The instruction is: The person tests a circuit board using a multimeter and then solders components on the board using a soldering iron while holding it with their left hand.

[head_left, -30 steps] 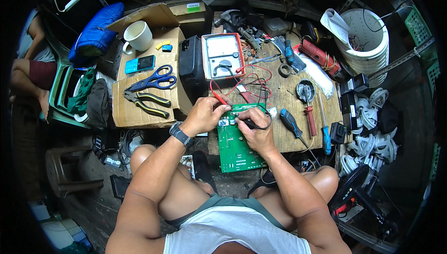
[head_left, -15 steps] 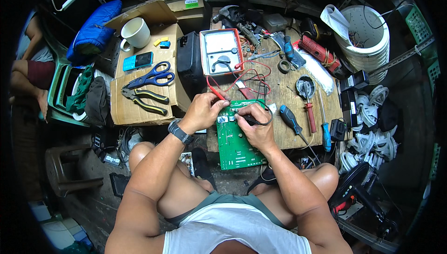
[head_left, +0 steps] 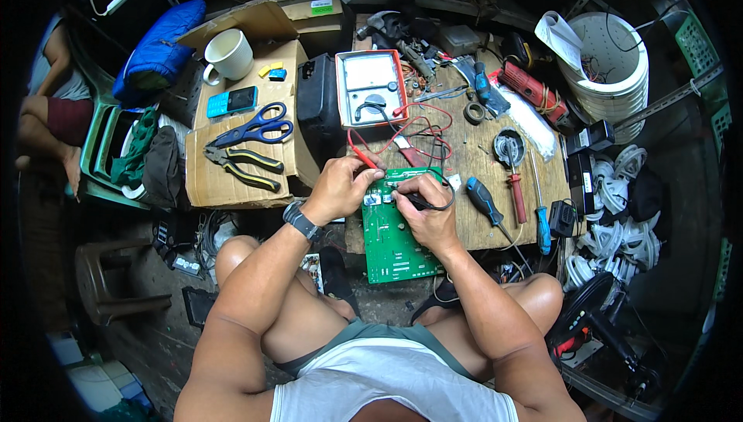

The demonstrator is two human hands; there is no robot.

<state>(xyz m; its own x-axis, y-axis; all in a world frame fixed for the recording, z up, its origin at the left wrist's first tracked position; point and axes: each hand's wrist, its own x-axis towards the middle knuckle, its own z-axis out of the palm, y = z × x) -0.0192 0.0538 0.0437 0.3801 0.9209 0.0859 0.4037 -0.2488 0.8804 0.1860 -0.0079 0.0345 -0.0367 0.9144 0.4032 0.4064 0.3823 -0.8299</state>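
Observation:
A green circuit board (head_left: pixel 396 240) lies at the table's front edge, its near part jutting out over my lap. My left hand (head_left: pixel 345 187) is closed round a red test probe (head_left: pixel 364 157) at the board's upper left. Pinched in my right hand (head_left: pixel 427 209) is a black test probe (head_left: pixel 414 199), slanting onto the board's upper part. Its exact contact point is too small to tell. Red and black leads run from the probes to an analog multimeter (head_left: pixel 371 89) in a red-edged case behind the board.
On the left, a cardboard box (head_left: pixel 203 182) carries pliers (head_left: pixel 246 168), scissors (head_left: pixel 255 128), a phone (head_left: pixel 232 102) and a mug (head_left: pixel 229 54). Screwdrivers (head_left: pixel 485 201) and a red power tool (head_left: pixel 530 89) lie at right. Another person's leg (head_left: pixel 46 132) shows at far left.
Both hands keep nearly the same place and grip on the probes. The whole view has shifted very slightly; nothing was taken up or let go.

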